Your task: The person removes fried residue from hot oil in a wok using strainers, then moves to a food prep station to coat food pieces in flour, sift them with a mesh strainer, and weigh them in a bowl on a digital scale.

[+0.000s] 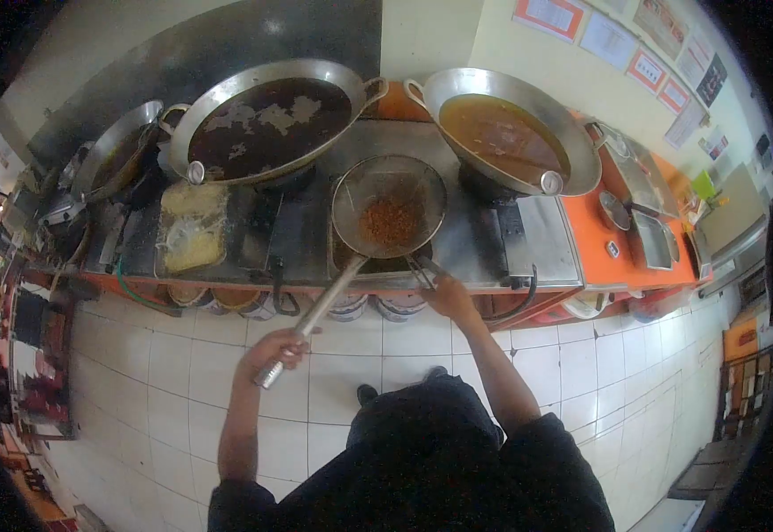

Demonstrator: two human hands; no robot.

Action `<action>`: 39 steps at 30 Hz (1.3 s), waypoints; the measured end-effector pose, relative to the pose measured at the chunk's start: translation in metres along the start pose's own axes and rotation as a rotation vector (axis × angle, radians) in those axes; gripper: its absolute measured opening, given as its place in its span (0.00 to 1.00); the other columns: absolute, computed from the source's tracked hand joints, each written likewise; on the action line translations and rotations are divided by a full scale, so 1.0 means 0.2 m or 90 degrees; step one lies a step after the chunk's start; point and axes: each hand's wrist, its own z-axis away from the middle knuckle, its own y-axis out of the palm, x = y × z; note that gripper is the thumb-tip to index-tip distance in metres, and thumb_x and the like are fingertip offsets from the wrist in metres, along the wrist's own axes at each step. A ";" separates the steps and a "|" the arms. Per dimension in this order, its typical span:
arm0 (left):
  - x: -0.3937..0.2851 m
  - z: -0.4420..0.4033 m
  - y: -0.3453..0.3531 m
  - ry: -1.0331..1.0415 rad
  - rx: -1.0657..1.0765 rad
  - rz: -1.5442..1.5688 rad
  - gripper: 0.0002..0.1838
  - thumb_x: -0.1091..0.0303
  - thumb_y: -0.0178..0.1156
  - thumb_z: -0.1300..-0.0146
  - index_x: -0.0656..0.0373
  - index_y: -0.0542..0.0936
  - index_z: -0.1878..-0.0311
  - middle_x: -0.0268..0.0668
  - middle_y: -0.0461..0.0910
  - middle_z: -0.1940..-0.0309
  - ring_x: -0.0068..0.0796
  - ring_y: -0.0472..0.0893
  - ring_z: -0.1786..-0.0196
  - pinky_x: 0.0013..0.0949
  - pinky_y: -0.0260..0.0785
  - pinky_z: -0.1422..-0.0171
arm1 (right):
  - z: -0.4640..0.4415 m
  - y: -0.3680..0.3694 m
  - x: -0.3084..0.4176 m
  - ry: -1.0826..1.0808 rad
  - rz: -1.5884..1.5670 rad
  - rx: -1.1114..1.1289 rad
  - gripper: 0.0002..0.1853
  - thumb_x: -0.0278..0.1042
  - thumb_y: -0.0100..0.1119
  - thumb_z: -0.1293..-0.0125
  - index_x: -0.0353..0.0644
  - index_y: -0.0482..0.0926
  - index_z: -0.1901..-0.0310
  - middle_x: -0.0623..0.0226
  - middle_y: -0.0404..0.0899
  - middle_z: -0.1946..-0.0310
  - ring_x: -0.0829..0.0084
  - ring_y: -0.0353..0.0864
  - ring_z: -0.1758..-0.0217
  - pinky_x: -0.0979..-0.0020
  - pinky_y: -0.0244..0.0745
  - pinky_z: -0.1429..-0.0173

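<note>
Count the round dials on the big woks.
2: left dial at the front left of the wok of dark liquid, right dial at the front right of the wok of amber liquid.

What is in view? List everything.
Large round metal woks: two, silver, counter back; liquid dark left, amber right.
Smaller metal wok: one, silver, far left.
Round dial gauges: two, white, large woks' front rims.
Long-handled mesh strainer: one, silver, centre.
Crumbly bits: uncounted, reddish-brown, in strainer.
Metal tongs: one, silver, strainer's front.
Rectangular tray of food: one, yellow-white, left.
Metal counter: one, grey, centre.
Worktop: one, orange, right.
Metal pans and bowl: several, silver, on worktop.
Round tubs: several, whitish, under counter.
Paper notices: several, white-red, wall.
Square-tiled floor: one, white, below.
Cluttered edges: unclear.
Shoes: two, black, floor.
Left hand: one, bare, strainer handle.
Right hand: one, bare, tongs.
</note>
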 end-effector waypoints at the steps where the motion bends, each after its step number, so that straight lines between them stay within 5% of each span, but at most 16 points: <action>1: -0.02 0.02 0.07 -0.044 -0.034 -0.012 0.23 0.70 0.51 0.36 0.65 0.64 0.38 0.25 0.65 0.77 0.11 0.64 0.81 0.18 0.62 0.77 | -0.01 0.11 0.00 -0.021 0.014 -0.035 0.28 0.56 0.53 0.40 0.30 0.79 0.62 0.44 0.80 0.65 0.46 0.80 0.63 0.56 0.75 0.53; 3: -0.04 0.08 0.24 -0.022 -0.074 -0.024 0.23 0.69 0.51 0.36 0.65 0.64 0.39 0.26 0.65 0.77 0.12 0.64 0.81 0.19 0.62 0.76 | -0.09 0.19 0.05 0.086 -0.013 0.111 0.31 0.58 0.51 0.40 0.28 0.79 0.63 0.43 0.80 0.67 0.48 0.81 0.62 0.57 0.76 0.53; 8: 0.07 0.06 0.43 0.024 -0.171 -0.130 0.21 0.70 0.50 0.37 0.62 0.65 0.41 0.28 0.65 0.78 0.18 0.66 0.82 0.26 0.63 0.77 | -0.32 0.44 -0.07 -0.077 0.140 0.296 0.12 0.39 0.59 0.42 0.40 0.79 0.61 0.55 0.79 0.74 0.63 0.81 0.70 0.63 0.77 0.66; 10: 0.13 0.04 0.45 0.050 -0.173 -0.125 0.21 0.72 0.49 0.39 0.61 0.65 0.42 0.30 0.65 0.78 0.21 0.67 0.82 0.28 0.64 0.76 | -0.31 0.07 0.22 0.073 -0.131 0.384 0.08 0.35 0.58 0.42 0.39 0.79 0.66 0.60 0.77 0.79 0.67 0.79 0.73 0.65 0.76 0.71; 13: 0.18 0.01 0.47 0.085 -0.201 -0.141 0.19 0.71 0.50 0.38 0.62 0.65 0.43 0.32 0.66 0.78 0.23 0.68 0.82 0.28 0.65 0.77 | -0.36 0.15 0.09 0.280 -0.441 0.259 0.10 0.35 0.56 0.40 0.39 0.79 0.73 0.66 0.73 0.82 0.70 0.76 0.76 0.66 0.72 0.72; 16: 0.23 -0.02 0.45 0.110 -0.226 -0.203 0.18 0.71 0.50 0.36 0.62 0.64 0.43 0.33 0.66 0.78 0.22 0.68 0.82 0.28 0.66 0.79 | -0.38 0.08 -0.06 0.373 -0.517 0.311 0.07 0.31 0.58 0.45 0.39 0.77 0.76 0.65 0.76 0.77 0.65 0.76 0.76 0.64 0.70 0.73; 18: 0.28 -0.04 0.40 0.126 -0.220 -0.241 0.15 0.71 0.50 0.36 0.62 0.62 0.47 0.34 0.67 0.78 0.24 0.70 0.84 0.29 0.67 0.80 | -0.35 -0.19 0.05 -0.317 0.275 0.323 0.03 0.29 0.59 0.52 0.40 0.77 0.75 0.62 0.77 0.77 0.61 0.76 0.75 0.63 0.71 0.70; 20: 0.28 -0.07 0.37 0.129 -0.229 -0.273 0.10 0.70 0.49 0.35 0.63 0.62 0.55 0.36 0.69 0.78 0.26 0.72 0.85 0.31 0.68 0.81 | -0.34 -0.35 0.06 -0.296 0.234 0.381 0.04 0.28 0.58 0.55 0.41 0.78 0.74 0.60 0.77 0.76 0.59 0.78 0.72 0.62 0.72 0.67; 24: 0.32 -0.12 0.33 0.141 -0.222 -0.257 0.16 0.71 0.47 0.34 0.63 0.60 0.46 0.34 0.68 0.79 0.24 0.71 0.84 0.30 0.68 0.80 | -0.24 -0.57 0.03 -0.338 0.190 0.307 0.06 0.28 0.57 0.56 0.40 0.79 0.73 0.62 0.78 0.76 0.60 0.79 0.71 0.62 0.72 0.65; 26: 0.30 -0.11 0.35 0.141 -0.251 -0.306 0.15 0.71 0.46 0.34 0.64 0.60 0.47 0.34 0.68 0.79 0.24 0.71 0.84 0.30 0.68 0.80 | -0.18 -0.58 -0.09 -0.373 0.286 0.338 0.13 0.29 0.56 0.51 0.41 0.79 0.61 0.61 0.78 0.61 0.61 0.75 0.55 0.60 0.70 0.52; 28: 0.27 -0.11 0.38 0.157 -0.269 -0.354 0.12 0.70 0.48 0.35 0.64 0.61 0.52 0.37 0.70 0.80 0.26 0.73 0.85 0.32 0.68 0.81 | -0.09 -0.65 0.04 -0.230 0.203 0.331 0.18 0.29 0.55 0.47 0.40 0.77 0.52 0.58 0.78 0.55 0.61 0.74 0.49 0.59 0.70 0.47; 32: 0.30 -0.13 0.42 0.176 -0.293 -0.425 0.13 0.69 0.50 0.36 0.65 0.62 0.53 0.40 0.73 0.83 0.30 0.76 0.84 0.35 0.68 0.80 | 0.13 -0.48 0.34 0.230 -0.204 0.170 0.21 0.26 0.50 0.42 0.32 0.69 0.45 0.44 0.78 0.66 0.53 0.79 0.59 0.56 0.71 0.55; 34: 0.31 -0.15 0.47 0.168 -0.312 -0.428 0.15 0.69 0.50 0.36 0.65 0.61 0.51 0.41 0.73 0.85 0.33 0.77 0.84 0.37 0.69 0.79 | 0.27 -0.08 0.29 0.025 -0.166 -0.080 0.24 0.24 0.46 0.39 0.38 0.64 0.39 0.46 0.77 0.71 0.57 0.79 0.68 0.61 0.71 0.63; 38: 0.30 -0.15 0.56 0.162 -0.368 -0.469 0.18 0.69 0.51 0.37 0.66 0.61 0.48 0.42 0.74 0.86 0.38 0.78 0.84 0.39 0.69 0.78 | 0.35 -0.08 0.49 0.203 -0.270 0.065 0.23 0.24 0.47 0.39 0.41 0.65 0.40 0.42 0.77 0.68 0.49 0.78 0.65 0.59 0.71 0.61; 39: 0.32 -0.16 0.55 0.174 -0.364 -0.479 0.17 0.70 0.50 0.36 0.65 0.60 0.47 0.41 0.74 0.81 0.29 0.75 0.85 0.34 0.68 0.80 | 0.38 -0.05 0.49 0.194 -0.295 0.056 0.23 0.24 0.47 0.39 0.40 0.65 0.40 0.42 0.76 0.69 0.49 0.78 0.66 0.59 0.71 0.61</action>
